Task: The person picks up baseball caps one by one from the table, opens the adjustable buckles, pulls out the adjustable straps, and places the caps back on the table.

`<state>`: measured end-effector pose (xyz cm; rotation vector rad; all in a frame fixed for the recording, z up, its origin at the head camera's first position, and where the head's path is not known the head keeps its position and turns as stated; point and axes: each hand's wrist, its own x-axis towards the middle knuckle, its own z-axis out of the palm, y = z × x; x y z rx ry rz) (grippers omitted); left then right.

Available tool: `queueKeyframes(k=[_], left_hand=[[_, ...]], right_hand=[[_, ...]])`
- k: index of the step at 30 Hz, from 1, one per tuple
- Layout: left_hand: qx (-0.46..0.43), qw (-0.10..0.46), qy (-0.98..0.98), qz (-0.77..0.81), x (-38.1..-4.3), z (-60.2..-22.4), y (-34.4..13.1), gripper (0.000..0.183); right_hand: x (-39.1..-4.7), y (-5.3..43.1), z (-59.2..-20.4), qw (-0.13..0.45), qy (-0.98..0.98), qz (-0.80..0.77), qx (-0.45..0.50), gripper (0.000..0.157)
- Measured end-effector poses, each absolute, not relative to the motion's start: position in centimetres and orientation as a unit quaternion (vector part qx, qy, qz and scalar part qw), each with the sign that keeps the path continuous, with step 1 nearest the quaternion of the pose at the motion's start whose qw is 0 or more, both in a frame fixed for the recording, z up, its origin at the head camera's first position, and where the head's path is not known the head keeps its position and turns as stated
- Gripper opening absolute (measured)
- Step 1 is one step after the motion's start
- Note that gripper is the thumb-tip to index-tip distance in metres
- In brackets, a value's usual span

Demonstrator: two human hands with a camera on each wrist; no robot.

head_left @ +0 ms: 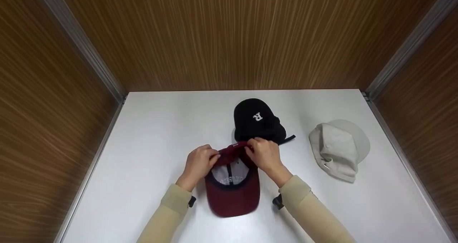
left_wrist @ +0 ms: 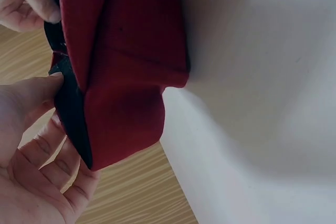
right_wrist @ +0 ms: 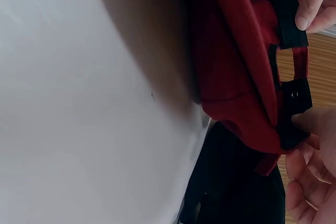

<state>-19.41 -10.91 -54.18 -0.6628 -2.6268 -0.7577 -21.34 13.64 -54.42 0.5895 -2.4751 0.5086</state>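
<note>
A dark red baseball cap (head_left: 234,202) lies with its brim toward me and its inside facing up, mirrored lettering showing on the inner front panel. My left hand (head_left: 199,162) pinches the left part of its rear edge between thumb and fingers. On the other side of the strap opening, my right hand (head_left: 265,155) pinches that same edge. The left wrist view shows the red cap (left_wrist: 131,66) with its dark inner band under the left thumb. In the right wrist view, the back strap (right_wrist: 300,64) spans a gap between both hands.
Just beyond the red cap rests a black cap (head_left: 252,119) with a white letter R and a loose strap end. A beige cap (head_left: 338,148) lies on the right side of the white table (head_left: 154,128). Wood-grain panels (head_left: 229,39) enclose the table at back and sides.
</note>
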Motion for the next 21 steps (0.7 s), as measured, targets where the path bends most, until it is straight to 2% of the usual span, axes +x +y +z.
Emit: queueKeyframes(k=[12,21], left_hand=[[-0.244,0.146,-0.918,-0.275,-19.0,-54.3,-10.0,0.011],[-0.249,0.160,-0.911,-0.287,-19.1,-53.8,-9.1,0.018]], right_hand=[[-21.5,13.2,-54.0,0.253,-0.927,0.220,0.170,0.012],[-21.0,12.4,-53.4,0.268,-0.917,0.254,0.154,0.015]])
